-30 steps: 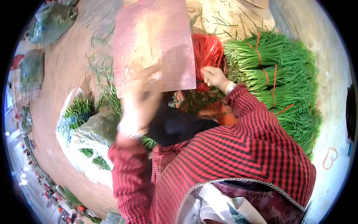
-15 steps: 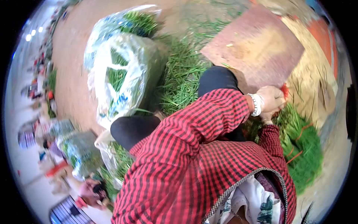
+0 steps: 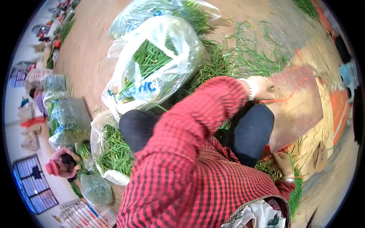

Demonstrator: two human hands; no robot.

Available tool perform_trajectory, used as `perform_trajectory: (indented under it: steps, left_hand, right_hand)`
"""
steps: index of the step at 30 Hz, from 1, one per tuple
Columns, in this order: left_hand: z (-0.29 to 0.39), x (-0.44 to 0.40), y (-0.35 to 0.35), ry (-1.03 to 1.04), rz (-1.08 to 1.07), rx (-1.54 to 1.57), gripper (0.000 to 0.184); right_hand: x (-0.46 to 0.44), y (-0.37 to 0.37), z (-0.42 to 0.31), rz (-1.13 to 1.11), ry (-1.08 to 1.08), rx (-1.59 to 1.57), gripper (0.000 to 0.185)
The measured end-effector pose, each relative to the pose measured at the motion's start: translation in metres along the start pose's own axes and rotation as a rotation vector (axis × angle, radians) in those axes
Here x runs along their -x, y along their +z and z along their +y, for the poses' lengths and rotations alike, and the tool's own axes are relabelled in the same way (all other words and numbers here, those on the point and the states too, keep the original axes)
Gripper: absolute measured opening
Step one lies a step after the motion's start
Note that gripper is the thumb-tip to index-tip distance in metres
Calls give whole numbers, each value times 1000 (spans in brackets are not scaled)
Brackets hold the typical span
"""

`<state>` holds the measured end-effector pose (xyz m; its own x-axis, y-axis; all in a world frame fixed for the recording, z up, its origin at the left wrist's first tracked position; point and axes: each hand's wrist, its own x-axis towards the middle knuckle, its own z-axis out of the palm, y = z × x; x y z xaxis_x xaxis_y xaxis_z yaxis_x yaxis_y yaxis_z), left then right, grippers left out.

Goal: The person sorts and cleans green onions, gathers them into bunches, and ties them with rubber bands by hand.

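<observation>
My left hand [image 3: 262, 89], with a white bracelet, has its fingers closed on a thin red strip [image 3: 294, 91] that trails over a worn pinkish board [image 3: 291, 117]. Lower down, my right hand [image 3: 283, 165] is beside the board's near corner, its fingers drawn together next to red ties [image 3: 267, 149] and the cut ends of green stalks [image 3: 269, 169]. What those fingers grip is too small to make out. Part of a green bunch [image 3: 296, 195] shows beyond my right wrist.
Loose green stalks [image 3: 251, 57] litter the floor above the board. Left of my knees stand plastic bags of greens [image 3: 182, 57] and an open white bag [image 3: 114, 150]. A person in a red hat [image 3: 62, 163] sits at the far left. A sandal [image 3: 320, 157] lies right.
The view has swung left. My left hand has moved up and away from my right hand, drawing out the red strip; half a second ago both were together at the board's near edge.
</observation>
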<state>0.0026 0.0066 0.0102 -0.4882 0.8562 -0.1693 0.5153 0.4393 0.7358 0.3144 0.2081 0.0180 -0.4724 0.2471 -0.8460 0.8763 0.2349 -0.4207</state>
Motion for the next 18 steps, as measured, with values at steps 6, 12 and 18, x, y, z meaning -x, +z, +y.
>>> perform_trajectory:
  steps: [6,12,18]
  left_hand:
    - [-89,252,-138,-367,493,2,33]
    - [-186,463,-84,-642,782,-42,31]
    - [-162,472,-27,-785,893,-136,36]
  right_hand:
    - [22,-22,-145,29,-428,-7,25]
    - [18,173,-378,-660,-910,121,34]
    - [-18,441,-481,-837,-1410,773,55]
